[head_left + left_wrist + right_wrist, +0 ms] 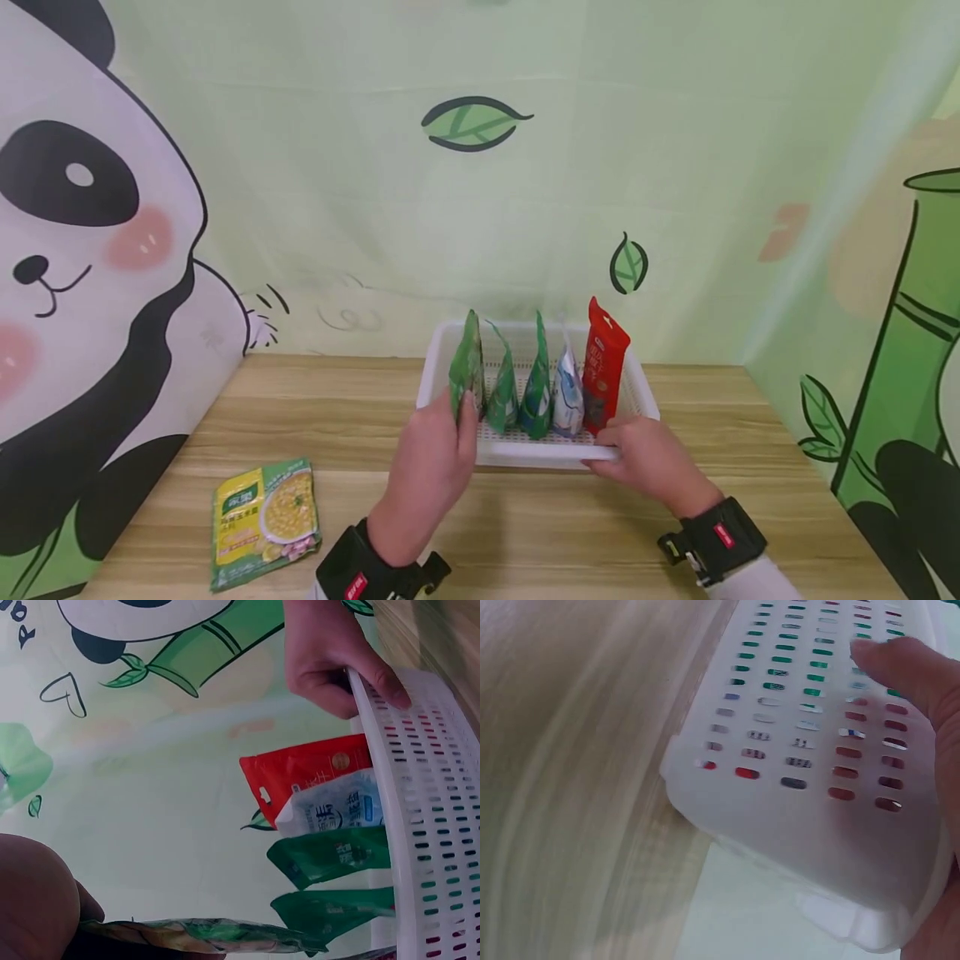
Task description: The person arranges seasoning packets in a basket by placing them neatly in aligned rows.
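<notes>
My left hand (431, 450) pinches a green packet (468, 367) between thumb and fingers, upright at the left end of a white perforated basket (517, 455). In the left wrist view this packet (217, 935) is seen edge-on. My right hand (648, 458) grips the basket's front rim near its right corner; in the right wrist view the thumb (900, 664) lies on the outer wall. Standing in a row inside are two green packets (502, 396), a white-and-blue packet (567, 396) and a red packet (606, 362) at the right.
A yellow-and-green food packet (264, 525) with a bowl picture lies flat on the wooden table (555, 533), left of my left arm. Behind the basket hangs a pale green backdrop (360, 183) with leaf and panda drawings.
</notes>
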Demonstrator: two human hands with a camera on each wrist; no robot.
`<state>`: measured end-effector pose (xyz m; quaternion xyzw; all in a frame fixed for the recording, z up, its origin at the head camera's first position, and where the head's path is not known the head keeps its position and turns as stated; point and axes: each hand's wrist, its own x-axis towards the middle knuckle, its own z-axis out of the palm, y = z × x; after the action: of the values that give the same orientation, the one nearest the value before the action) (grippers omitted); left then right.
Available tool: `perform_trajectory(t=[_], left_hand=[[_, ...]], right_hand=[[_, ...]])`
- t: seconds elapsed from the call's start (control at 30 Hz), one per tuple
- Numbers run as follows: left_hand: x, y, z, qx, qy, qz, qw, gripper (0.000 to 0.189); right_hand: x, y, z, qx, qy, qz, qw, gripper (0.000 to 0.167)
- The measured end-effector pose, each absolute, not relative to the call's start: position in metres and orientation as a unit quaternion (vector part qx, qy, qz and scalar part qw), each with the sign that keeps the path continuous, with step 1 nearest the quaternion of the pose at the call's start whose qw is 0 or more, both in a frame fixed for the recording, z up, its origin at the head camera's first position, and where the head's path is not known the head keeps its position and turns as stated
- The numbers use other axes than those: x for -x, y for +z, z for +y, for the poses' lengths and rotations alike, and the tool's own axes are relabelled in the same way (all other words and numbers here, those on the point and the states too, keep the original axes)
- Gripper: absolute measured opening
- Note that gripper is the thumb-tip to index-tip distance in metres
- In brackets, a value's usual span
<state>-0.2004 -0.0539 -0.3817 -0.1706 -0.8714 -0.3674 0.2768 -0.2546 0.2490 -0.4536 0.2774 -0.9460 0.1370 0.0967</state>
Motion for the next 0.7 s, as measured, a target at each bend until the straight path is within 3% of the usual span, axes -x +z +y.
perform_trajectory(t=[0.4, 0.7], left_hand=[[0.235, -0.372, -0.071, 0.142, -0.364, -0.868, 0.306, 0.035], [0.267, -0.369, -0.071, 0.115, -0.377, -0.871, 0.293, 0.032]], right_hand=[[0.261, -0.468, 0.252, -0.31, 0.134, -0.929, 0.151, 0.011], [0.26, -0.469, 0.253, -0.306, 0.151, -0.927, 0.153, 0.01]])
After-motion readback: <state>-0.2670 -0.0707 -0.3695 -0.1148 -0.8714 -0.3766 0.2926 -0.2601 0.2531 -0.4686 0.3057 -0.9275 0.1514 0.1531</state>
